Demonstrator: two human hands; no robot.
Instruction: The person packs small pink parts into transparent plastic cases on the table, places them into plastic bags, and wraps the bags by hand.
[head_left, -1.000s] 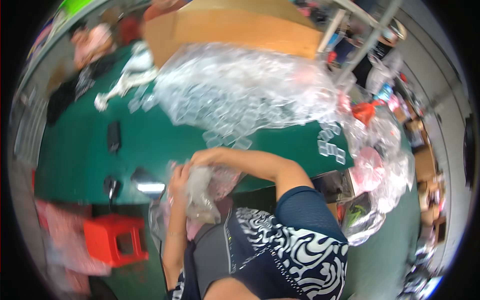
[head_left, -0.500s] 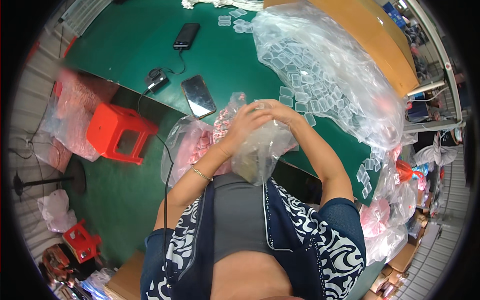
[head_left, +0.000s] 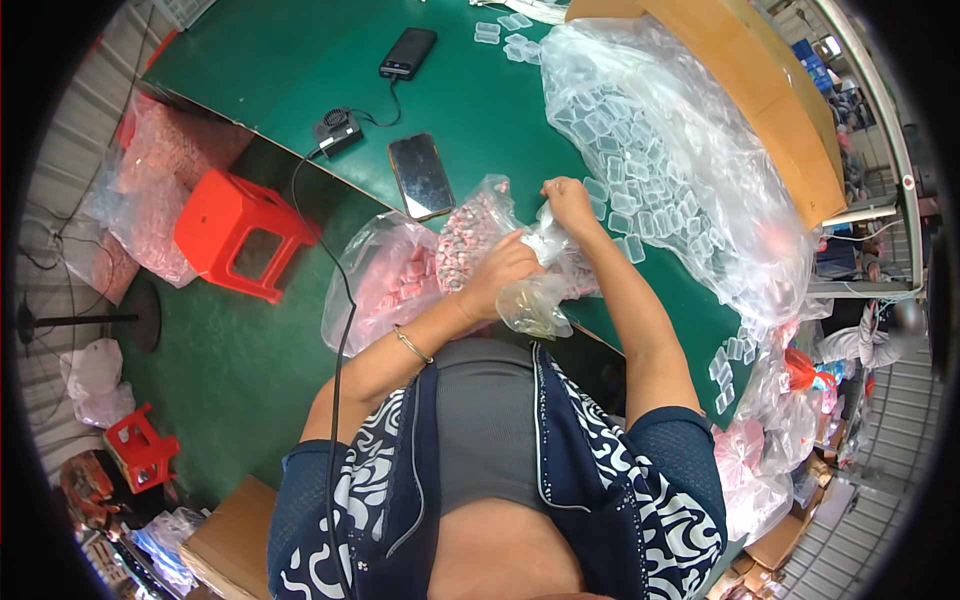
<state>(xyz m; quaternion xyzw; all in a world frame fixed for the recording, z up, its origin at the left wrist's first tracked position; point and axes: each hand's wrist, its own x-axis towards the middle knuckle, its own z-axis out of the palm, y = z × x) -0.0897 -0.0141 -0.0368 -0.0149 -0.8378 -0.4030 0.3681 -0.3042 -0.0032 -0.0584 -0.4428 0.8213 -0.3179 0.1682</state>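
Observation:
A clear plastic bag (head_left: 537, 308) is bunched between my hands at the near edge of the green table. My left hand (head_left: 503, 275) is closed round its gathered part, with the lower end hanging below the fingers. My right hand (head_left: 570, 208), in a fist, grips the twisted upper end and holds it to the right. Just beyond my left hand lies a clear bag of small pink and white pieces (head_left: 466, 240). Left of it is a pink-tinted bag (head_left: 370, 290) with more pink pieces. What fills the bag I hold is hard to make out.
The green table (head_left: 290, 75) carries a phone (head_left: 421, 175), a black power bank (head_left: 408, 53) and a small corded fan (head_left: 338, 132). A large plastic bag (head_left: 690, 170) of clear little boxes lies right, beside a cardboard box (head_left: 770, 90). A red stool (head_left: 230, 235) stands left.
My hands have drawn apart: the right has pulled the bag's end to the right, while the left grips lower down. The bag is now twisted and bunched instead of hanging loose.

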